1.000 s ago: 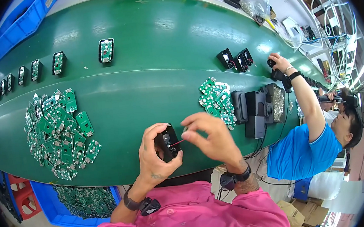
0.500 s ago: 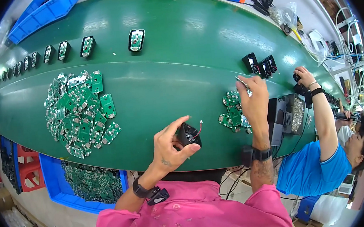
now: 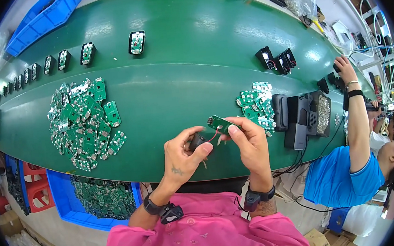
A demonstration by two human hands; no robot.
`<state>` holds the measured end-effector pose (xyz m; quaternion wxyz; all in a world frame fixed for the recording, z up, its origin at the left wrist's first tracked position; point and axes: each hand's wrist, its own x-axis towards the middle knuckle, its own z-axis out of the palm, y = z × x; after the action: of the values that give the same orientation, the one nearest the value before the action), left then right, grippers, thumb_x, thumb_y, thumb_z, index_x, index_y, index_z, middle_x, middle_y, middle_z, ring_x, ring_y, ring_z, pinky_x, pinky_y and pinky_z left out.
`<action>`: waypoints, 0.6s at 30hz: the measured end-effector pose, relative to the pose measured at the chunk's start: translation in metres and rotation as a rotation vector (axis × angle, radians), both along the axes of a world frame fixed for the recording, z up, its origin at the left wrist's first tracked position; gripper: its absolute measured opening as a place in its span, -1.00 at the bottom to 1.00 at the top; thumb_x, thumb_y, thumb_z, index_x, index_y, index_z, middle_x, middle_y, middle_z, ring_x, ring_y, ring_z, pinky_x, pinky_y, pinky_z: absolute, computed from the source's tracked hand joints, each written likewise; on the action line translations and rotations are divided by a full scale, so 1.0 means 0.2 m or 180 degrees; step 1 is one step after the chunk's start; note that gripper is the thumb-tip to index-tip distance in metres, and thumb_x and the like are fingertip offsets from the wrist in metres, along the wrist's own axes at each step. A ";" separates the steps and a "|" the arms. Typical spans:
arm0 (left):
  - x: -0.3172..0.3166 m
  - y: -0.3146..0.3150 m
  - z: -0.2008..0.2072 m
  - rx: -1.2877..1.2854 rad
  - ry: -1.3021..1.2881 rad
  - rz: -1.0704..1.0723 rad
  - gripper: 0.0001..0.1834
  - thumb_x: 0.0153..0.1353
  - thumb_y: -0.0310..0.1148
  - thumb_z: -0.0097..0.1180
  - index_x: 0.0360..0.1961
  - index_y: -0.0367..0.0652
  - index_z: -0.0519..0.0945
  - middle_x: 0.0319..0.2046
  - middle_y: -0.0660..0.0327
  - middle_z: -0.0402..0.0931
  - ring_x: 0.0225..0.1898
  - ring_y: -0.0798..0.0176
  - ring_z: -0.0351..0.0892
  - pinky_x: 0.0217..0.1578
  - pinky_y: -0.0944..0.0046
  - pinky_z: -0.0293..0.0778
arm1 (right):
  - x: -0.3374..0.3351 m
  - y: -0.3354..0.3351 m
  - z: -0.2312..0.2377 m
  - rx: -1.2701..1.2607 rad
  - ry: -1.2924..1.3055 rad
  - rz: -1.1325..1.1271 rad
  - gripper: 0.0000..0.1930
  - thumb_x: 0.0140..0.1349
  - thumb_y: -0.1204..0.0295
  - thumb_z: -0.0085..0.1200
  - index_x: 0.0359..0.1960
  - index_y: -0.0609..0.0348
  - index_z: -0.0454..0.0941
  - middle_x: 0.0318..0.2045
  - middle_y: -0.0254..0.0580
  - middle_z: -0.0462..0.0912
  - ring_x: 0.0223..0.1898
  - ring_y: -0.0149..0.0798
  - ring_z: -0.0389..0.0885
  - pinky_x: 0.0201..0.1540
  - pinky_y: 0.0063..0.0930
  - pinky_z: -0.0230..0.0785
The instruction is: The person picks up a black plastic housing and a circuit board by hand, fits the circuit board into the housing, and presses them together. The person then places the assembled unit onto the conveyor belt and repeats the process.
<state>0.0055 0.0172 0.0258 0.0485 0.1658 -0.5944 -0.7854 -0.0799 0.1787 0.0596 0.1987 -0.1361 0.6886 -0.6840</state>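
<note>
My left hand (image 3: 182, 158) is closed round a small black plastic housing (image 3: 197, 141), above the near edge of the green table. A thin red wire (image 3: 214, 135) runs from the housing to a green circuit board (image 3: 219, 124). Thumb and fingers of my right hand (image 3: 248, 143) pinch that board by its right end, just right of the housing. Whether the wire's plug sits in the board cannot be made out. Beyond my right hand lies a small heap of circuit boards (image 3: 256, 103). A larger heap of boards (image 3: 84, 121) spreads over the table at the left.
Black housings with boards in them (image 3: 137, 43) form a row along the far left. Several open black housings (image 3: 276, 61) stand at the right. A blue bin of boards (image 3: 63, 200) is below the table edge. A co-worker's hand (image 3: 345, 69) reaches in from the right.
My right hand has come from the small heap at the right to the housing, bringing a circuit board. The left hand has turned the housing slightly. The co-worker's hand has moved outward.
</note>
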 end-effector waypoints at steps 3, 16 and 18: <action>-0.01 0.01 0.01 -0.0324 -0.0021 0.0010 -0.46 0.13 -0.26 0.39 0.01 -0.47 0.55 -0.39 0.17 0.61 -0.44 0.46 0.60 -0.46 0.44 0.55 | 0.00 0.02 0.02 0.0117 0.0072 0.0029 -0.76 0.40 0.52 0.02 0.01 0.40 0.59 -0.21 -0.16 0.68 -0.27 -0.37 0.68 -0.17 -0.55 0.51; -0.01 -0.01 0.09 0.1299 0.0163 -0.0701 -0.22 0.09 -0.55 0.31 0.35 -0.14 0.27 0.11 0.16 0.42 0.11 0.29 0.46 0.05 0.28 0.54 | 0.05 0.07 -0.02 0.0879 0.1595 0.0612 -0.55 0.07 0.75 0.22 0.01 0.05 0.71 -0.28 -0.36 0.28 -0.35 -0.45 0.39 -0.32 -0.62 0.29; 0.00 -0.02 0.07 0.1390 0.0034 -0.0730 -0.23 0.13 -0.52 0.29 0.37 -0.13 0.25 0.10 0.17 0.44 0.08 0.30 0.48 0.05 0.29 0.54 | 0.08 0.08 -0.04 0.0681 0.1671 0.0595 -0.53 0.06 0.78 0.20 0.01 0.05 0.71 -0.24 -0.32 0.30 -0.29 -0.43 0.38 -0.27 -0.62 0.29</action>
<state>0.0058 0.0133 0.0394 -0.0749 0.0996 -0.4252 -0.8965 -0.0634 0.1948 0.0526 0.0891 -0.3495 0.7691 -0.5277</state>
